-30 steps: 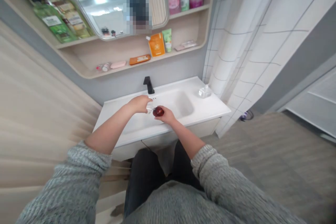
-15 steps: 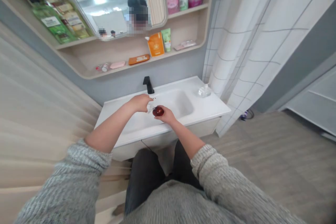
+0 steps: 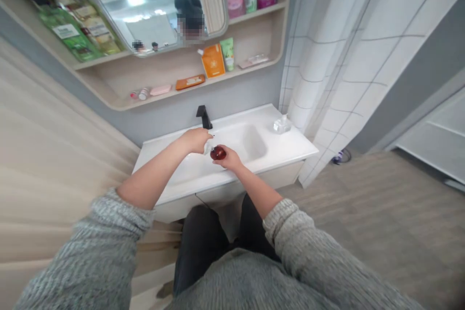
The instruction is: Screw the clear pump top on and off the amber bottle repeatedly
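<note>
Glossy red bottle (image 3: pixel 218 153) in right hand (image 3: pixel 229 159), clear piece (image 3: pixel 208 148) in left hand (image 3: pixel 195 140)

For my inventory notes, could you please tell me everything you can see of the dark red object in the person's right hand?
The dark red object is small, rounded and glossy, with a pale highlight; it may be glass or plastic, but its exact kind cannot be told. The right hand holds it from the near side, hiding part of it, over the white washbasin. A pale translucent item lies just to its left, beside the left hand; whether they touch cannot be told.
</note>
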The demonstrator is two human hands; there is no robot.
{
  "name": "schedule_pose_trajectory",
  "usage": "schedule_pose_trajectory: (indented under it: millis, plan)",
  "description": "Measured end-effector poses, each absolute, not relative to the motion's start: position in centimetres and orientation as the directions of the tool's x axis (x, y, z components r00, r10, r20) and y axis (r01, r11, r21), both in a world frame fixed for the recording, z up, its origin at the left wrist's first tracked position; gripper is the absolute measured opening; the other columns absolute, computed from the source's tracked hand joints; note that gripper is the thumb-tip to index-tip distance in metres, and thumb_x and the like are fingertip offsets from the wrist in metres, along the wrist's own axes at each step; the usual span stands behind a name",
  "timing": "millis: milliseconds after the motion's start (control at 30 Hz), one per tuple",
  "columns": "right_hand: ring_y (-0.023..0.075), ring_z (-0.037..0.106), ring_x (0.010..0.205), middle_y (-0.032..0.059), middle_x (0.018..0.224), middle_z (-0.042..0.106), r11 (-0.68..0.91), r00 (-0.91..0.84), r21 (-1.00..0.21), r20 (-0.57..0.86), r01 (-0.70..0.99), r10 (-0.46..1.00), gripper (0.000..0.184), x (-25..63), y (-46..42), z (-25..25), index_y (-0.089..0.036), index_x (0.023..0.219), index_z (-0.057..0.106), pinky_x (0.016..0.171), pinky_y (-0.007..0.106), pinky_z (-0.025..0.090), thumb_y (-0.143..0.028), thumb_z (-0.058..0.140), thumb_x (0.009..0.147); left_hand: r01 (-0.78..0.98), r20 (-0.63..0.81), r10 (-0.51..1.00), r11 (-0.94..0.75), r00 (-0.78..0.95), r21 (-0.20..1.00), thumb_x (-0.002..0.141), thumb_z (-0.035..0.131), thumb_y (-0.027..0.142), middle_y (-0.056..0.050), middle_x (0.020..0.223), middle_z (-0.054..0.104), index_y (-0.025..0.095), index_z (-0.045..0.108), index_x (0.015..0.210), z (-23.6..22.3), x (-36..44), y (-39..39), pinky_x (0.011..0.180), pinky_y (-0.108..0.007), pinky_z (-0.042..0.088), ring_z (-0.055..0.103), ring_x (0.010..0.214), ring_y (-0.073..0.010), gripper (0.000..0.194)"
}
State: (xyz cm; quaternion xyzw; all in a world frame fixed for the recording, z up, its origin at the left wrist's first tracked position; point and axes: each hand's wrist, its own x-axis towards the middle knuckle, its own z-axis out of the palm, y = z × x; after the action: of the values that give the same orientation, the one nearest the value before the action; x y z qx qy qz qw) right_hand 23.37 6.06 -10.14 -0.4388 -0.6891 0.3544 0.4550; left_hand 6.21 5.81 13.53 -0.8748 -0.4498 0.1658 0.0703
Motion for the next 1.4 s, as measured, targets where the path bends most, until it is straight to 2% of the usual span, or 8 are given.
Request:
schedule_pose_trajectory:
  millis: [167, 467, 667, 833, 1400]
  plan:
    - [0.0351, 0.077, 0.134, 0.0064, 0.145, 0.080, 0.386, -0.183, -0.877, 0.345, 0.286, 0.921, 0.089, 23.3, 6.3, -10.4, -0.029, 0.149, 0.072, 0.123, 0.051, 0.057, -0.045, 0.105, 0.067, 0.744, -0.259, 0.814, -0.581, 0.521, -0.330, 0.081, 0.079, 0.026, -0.013, 0.128, 0.079, 0.027, 0.079, 0.141, 14.1, 7.0, 5.7, 0.102, -0.038, 0.059, 0.072, 0.127, -0.0345, 0.060]
    - [0.0353, 0.077, 0.134, 0.0074, 0.145, 0.080, 0.400, -0.181, -0.874, 0.362, 0.276, 0.914, 0.091, 23.2, 6.5, -10.9, -0.029, 0.150, 0.071, 0.123, 0.051, 0.057, -0.046, 0.105, 0.068, 0.737, -0.257, 0.813, -0.583, 0.523, -0.344, 0.085, 0.079, 0.023, -0.014, 0.125, 0.079, 0.026, 0.082, 0.134, 14.4, 7.9, 5.2, 0.103, -0.039, 0.056, 0.070, 0.126, -0.0343, 0.049]
    - [0.0347, 0.078, 0.131, 0.0065, 0.144, 0.080, 0.394, -0.183, -0.873, 0.354, 0.288, 0.917, 0.091, 23.2, 6.5, -10.9, -0.030, 0.150, 0.072, 0.122, 0.051, 0.058, -0.046, 0.106, 0.067, 0.730, -0.261, 0.815, -0.579, 0.517, -0.363, 0.087, 0.076, 0.021, -0.014, 0.125, 0.079, 0.025, 0.081, 0.138, 14.5, 8.0, 5.1, 0.100, -0.039, 0.056, 0.071, 0.125, -0.0345, 0.052]
    - [0.0351, 0.077, 0.132, 0.0069, 0.144, 0.080, 0.402, -0.188, -0.870, 0.360, 0.285, 0.914, 0.090, 23.3, 6.4, -10.6, -0.030, 0.150, 0.072, 0.121, 0.051, 0.058, -0.046, 0.105, 0.068, 0.716, -0.258, 0.802, -0.597, 0.539, -0.362, 0.087, 0.075, 0.021, -0.014, 0.124, 0.079, 0.025, 0.083, 0.131, 14.4, 7.7, 5.2, 0.097, -0.038, 0.057, 0.072, 0.123, -0.0337, 0.045]
    - [0.0348, 0.078, 0.132, 0.0072, 0.143, 0.080, 0.374, -0.179, -0.883, 0.334, 0.285, 0.925, 0.088, 23.5, 6.0, -9.9, -0.029, 0.148, 0.072, 0.121, 0.051, 0.059, -0.044, 0.105, 0.068, 0.704, -0.272, 0.795, -0.606, 0.542, -0.369, 0.087, 0.076, 0.025, -0.014, 0.129, 0.078, 0.026, 0.080, 0.142, 14.5, 7.9, 5.5, 0.102, -0.039, 0.057, 0.070, 0.128, -0.0342, 0.055]
